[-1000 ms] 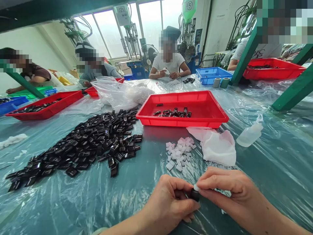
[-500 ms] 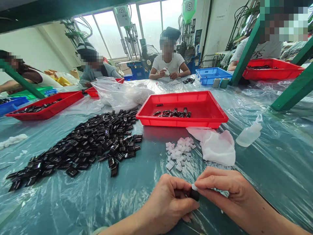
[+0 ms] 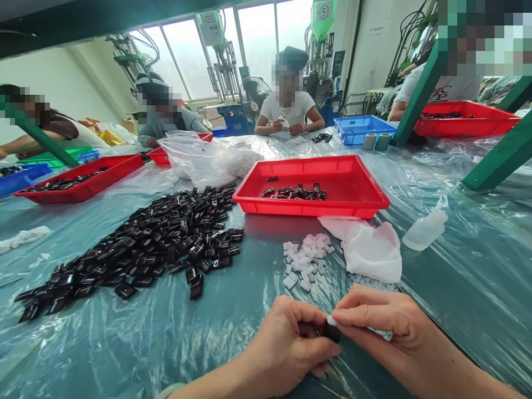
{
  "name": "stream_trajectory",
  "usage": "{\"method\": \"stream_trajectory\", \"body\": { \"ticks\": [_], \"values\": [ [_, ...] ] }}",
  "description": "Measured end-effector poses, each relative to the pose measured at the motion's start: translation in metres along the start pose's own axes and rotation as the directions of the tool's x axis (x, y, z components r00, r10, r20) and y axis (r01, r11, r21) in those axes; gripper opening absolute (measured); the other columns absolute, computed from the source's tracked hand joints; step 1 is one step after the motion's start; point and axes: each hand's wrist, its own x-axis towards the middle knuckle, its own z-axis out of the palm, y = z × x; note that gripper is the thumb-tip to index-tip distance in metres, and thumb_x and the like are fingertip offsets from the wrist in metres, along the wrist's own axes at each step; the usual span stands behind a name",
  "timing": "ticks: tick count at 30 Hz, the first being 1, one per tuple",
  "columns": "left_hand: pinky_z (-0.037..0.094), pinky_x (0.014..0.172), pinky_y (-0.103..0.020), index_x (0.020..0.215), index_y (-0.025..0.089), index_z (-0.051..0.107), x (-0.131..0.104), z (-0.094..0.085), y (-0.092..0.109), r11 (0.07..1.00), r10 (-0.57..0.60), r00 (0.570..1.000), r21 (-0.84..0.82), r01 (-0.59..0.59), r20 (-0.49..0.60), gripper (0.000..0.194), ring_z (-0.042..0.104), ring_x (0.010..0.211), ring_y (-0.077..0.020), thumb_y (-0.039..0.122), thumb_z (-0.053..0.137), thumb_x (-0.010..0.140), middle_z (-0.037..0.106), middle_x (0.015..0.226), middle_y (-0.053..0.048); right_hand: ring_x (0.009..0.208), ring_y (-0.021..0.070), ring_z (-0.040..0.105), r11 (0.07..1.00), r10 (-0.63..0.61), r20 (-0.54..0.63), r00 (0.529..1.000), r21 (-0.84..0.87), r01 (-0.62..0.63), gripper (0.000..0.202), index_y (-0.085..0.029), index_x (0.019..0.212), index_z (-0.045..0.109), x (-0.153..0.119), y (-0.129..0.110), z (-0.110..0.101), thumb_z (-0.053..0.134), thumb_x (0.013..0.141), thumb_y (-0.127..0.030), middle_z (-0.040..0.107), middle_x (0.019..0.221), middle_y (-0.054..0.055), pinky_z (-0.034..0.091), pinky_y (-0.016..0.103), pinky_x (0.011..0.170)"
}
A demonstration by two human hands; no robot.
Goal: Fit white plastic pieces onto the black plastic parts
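My left hand is closed around a small black plastic part, held between thumb and fingers just above the table. In a pinch at the part's upper edge, my right hand grips a small white piece, which touches the black part. Most of the black part is hidden by my fingers. Beyond my hands lies a little heap of white pieces. A big pile of glossy black parts spreads over the table to the left.
A red tray with several black parts stands ahead. Right of the white heap are a white cloth bag and a translucent bottle on its side. Green posts rise at the right. Other people sit around the table, which is covered in plastic film.
The whole view has shifted very slightly. Both hands keep the same grip, with the white piece still against the black part.
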Motion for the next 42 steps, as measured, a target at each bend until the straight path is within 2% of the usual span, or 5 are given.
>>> {"method": "stream_trajectory", "body": {
  "ticks": [7,18,33,42],
  "values": [
    [0.039,0.044,-0.02,0.063,0.011,0.065,-0.0001,-0.0002,-0.0011,1.0,0.005,1.0,0.023,-0.005,0.0,0.008,0.047,0.042,-0.0102,0.019,0.064,0.062,0.049,0.043,0.003,0.058,0.0104,0.056,0.997,-0.033,-0.005,0.999,-0.07,0.032,0.02,-0.017,0.079,0.068,-0.0049,0.003,0.0035,0.05,0.084,-0.01,0.06,0.066,0.003,0.043,0.019,0.051],
    [0.036,0.046,-0.02,0.064,0.011,0.066,-0.0001,-0.0023,-0.0037,0.999,0.034,0.999,0.035,-0.034,0.025,0.008,0.046,0.043,-0.0096,0.019,0.064,0.064,0.05,0.044,0.002,0.056,0.0089,0.053,0.992,0.01,0.048,0.999,-0.125,-0.004,0.024,-0.016,0.073,0.067,-0.0077,0.0065,0.0056,0.048,0.087,-0.014,0.057,0.067,0.002,0.039,0.018,0.05],
    [0.036,0.046,-0.02,0.06,0.012,0.062,-0.0019,-0.0025,-0.001,0.996,0.046,0.998,0.078,-0.049,0.041,0.009,0.046,0.043,-0.01,0.02,0.063,0.065,0.049,0.044,0.003,0.061,0.01,0.056,0.996,0.02,0.093,0.995,-0.085,-0.012,0.022,-0.016,0.078,0.067,-0.0087,0.0072,0.003,0.047,0.088,-0.014,0.058,0.072,0.004,0.041,0.019,0.053],
    [0.036,0.046,-0.02,0.064,0.011,0.066,-0.002,-0.0006,0.0018,0.996,0.035,0.999,0.082,-0.037,0.032,0.009,0.047,0.044,-0.0104,0.019,0.063,0.065,0.048,0.045,0.002,0.061,0.0086,0.052,0.996,0.015,0.116,0.993,-0.086,-0.005,0.024,-0.016,0.072,0.064,-0.0096,0.0068,0.0016,0.046,0.089,-0.013,0.054,0.072,0.003,0.039,0.019,0.053]
  ]
}}
